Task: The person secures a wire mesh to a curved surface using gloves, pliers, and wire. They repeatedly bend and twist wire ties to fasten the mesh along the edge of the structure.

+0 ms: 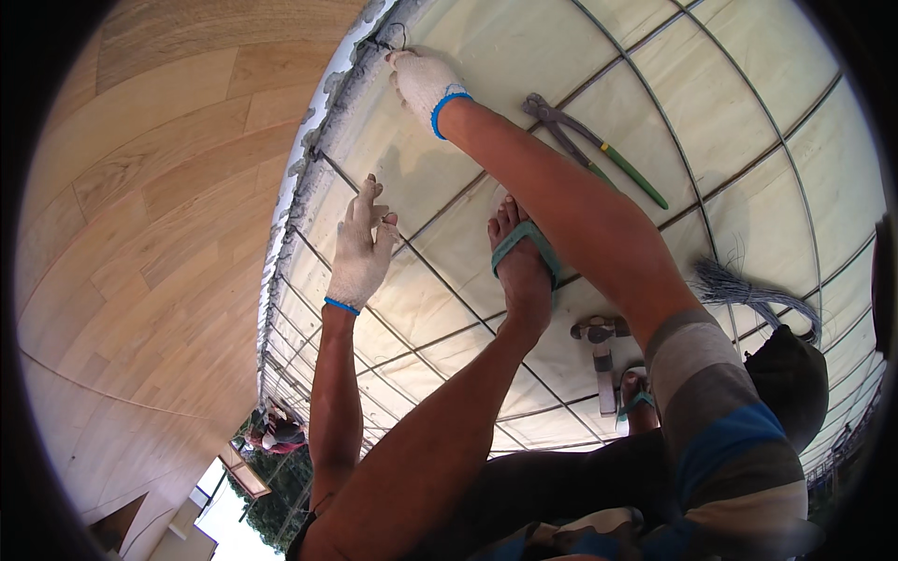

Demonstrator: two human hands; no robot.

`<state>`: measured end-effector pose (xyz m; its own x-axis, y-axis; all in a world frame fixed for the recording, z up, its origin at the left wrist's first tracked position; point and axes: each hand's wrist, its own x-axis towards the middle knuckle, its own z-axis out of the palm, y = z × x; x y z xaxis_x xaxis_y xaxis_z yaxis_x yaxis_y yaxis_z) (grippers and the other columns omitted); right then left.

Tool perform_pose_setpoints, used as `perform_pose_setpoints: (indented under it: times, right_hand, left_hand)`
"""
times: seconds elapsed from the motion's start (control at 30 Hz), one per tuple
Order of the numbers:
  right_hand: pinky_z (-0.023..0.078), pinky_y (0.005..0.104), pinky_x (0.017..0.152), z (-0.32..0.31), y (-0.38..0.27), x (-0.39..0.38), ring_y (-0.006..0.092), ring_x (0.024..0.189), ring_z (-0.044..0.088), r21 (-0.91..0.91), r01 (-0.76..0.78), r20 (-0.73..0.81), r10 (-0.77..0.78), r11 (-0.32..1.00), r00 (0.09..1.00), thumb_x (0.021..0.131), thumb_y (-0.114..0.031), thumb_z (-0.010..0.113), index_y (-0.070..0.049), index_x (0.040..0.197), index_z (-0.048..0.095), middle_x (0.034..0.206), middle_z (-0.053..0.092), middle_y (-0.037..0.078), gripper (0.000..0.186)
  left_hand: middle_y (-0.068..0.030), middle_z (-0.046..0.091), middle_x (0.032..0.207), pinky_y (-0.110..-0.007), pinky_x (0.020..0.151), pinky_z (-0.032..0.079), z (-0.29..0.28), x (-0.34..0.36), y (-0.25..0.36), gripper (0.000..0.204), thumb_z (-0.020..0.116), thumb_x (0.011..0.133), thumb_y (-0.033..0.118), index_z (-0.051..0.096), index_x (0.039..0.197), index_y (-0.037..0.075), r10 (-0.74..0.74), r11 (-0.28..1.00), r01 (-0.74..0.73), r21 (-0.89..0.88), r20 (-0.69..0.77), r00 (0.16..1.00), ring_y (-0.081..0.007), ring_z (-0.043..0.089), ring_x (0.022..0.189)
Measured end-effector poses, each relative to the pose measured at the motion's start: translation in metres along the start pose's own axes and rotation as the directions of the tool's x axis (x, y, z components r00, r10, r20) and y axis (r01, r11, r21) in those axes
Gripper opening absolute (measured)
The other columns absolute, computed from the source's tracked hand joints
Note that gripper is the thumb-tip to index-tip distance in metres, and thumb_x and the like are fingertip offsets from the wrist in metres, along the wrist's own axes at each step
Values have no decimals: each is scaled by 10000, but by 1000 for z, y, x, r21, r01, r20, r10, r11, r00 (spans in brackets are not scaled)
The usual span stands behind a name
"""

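My left hand (360, 252), in a cream knit glove with blue cuff, has its fingers apart over the wire grid near the slab's rough left edge (311, 140). My right hand (421, 84), gloved alike, pinches a thin dark wire (398, 39) at that edge, farther up. The steel grid (689, 173) lies on cream sheeting (730, 75). Long cutting pincers (636, 176) with green handles lie beside my right forearm. My foot (524, 271), in a green sandal, rests on the grid between my arms.
A hammer (601, 360) lies near my other foot (639, 397). A bundle of thin wire (744, 288) and a black object (786, 374) are at the right. A wooden plank surface (131, 262) fills the left side; a co-worker (281, 430) and trees (281, 500) show at the lower left.
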<state>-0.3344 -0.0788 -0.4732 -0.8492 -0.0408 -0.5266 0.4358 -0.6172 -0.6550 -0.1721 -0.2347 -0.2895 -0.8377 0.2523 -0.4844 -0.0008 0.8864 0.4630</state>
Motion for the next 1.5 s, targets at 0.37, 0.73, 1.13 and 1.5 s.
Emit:
perform_pose_setpoints:
  times: [0.37, 0.73, 1.13, 1.5]
  right_hand:
    - [333, 329, 525, -4, -71, -26, 122, 575, 405, 57, -260, 103, 253, 964, 962, 1053, -301, 564, -125, 903, 616, 729, 536, -36, 237]
    - [365, 320, 575, -38, -88, 0, 135, 652, 445, -111, -380, 196, 395, 918, 898, 1039, -329, 575, -164, 822, 610, 746, 550, -13, 275]
    - [564, 499, 952, -29, -74, -11, 385, 1097, 705, -843, 186, 31, -300, 505, 954, 998, -419, 518, -161, 1223, 758, 1208, 746, 157, 418]
    - [568, 509, 913, -11, -70, -36, 375, 1087, 708, -864, 238, 114, -288, 443, 951, 999, -339, 523, -137, 1209, 746, 1185, 751, 149, 366]
  left_hand:
    - [-133, 644, 1318, -391, 936, 575, -6, 129, 4, 348, 505, 1107, 182, 511, 1418, 27, -351, 601, 98, -793, -152, 924, -218, 663, 1040]
    - [-103, 687, 1069, -328, 760, 624, 16, 225, 7, 127, 562, 1072, 119, 596, 1160, 34, -567, 79, -136, -988, -156, 809, -204, 696, 919]
    - [-127, 690, 1128, -331, 805, 632, 26, 235, 11, 155, 551, 1062, 94, 611, 1173, 3, -591, -23, -172, -985, -126, 797, -216, 705, 987]
    - [-133, 704, 1157, -362, 917, 583, 40, 214, 39, 241, 590, 1045, 75, 616, 1269, -9, -389, 369, -262, -892, -404, 828, -241, 704, 1018]
